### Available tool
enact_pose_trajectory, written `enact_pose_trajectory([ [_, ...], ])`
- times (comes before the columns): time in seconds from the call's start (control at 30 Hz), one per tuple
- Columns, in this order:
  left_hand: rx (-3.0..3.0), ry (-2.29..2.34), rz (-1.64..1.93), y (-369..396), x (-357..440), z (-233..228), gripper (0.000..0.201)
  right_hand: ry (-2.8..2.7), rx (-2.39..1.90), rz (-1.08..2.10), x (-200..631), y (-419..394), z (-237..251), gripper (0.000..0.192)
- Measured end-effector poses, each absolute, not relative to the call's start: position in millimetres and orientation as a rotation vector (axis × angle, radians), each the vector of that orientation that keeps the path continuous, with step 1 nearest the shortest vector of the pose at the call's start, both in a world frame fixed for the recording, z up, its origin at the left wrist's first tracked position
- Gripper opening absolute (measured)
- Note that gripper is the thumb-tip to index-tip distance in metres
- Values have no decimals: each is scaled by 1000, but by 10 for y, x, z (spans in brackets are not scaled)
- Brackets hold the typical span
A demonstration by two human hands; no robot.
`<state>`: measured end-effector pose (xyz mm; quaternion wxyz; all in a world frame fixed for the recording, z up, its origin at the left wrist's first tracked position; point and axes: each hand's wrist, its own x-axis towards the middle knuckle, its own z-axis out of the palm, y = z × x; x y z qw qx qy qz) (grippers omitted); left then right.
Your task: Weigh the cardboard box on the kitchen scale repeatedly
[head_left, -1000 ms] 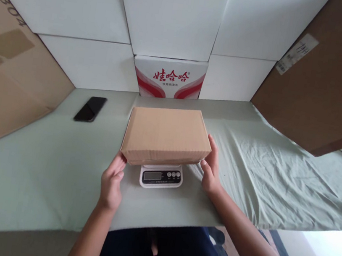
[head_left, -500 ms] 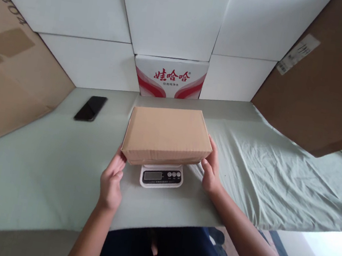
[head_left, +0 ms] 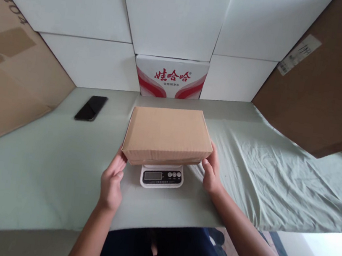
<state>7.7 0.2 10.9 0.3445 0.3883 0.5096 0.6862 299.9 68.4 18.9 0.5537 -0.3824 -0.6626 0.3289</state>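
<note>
One brown cardboard box (head_left: 168, 135) sits on one small white scale (head_left: 161, 176) mid-bench, hiding everything but its display strip, with the left hand (head_left: 111, 181) and right hand (head_left: 211, 170) cupped open against its near corners, touching rather than gripping. Around it on the green-sheeted bench (head_left: 42, 160): one black phone (head_left: 91, 108) off left, one red-and-white carton (head_left: 170, 78) right behind, and two big brown cardboard sheets, one leaning on the left (head_left: 9, 80) and one on the right (head_left: 326, 82).

Green-sheeted table (head_left: 42, 160) bears phone (head_left: 91, 108) and scale (head_left: 161, 177).
</note>
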Motion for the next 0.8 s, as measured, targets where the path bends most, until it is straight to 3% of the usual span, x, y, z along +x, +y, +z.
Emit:
enact_pose_trajectory([
  [0.8,1057,1339,1720,6,47,25,70,-1553,-873,821,2978,676,239,65],
])
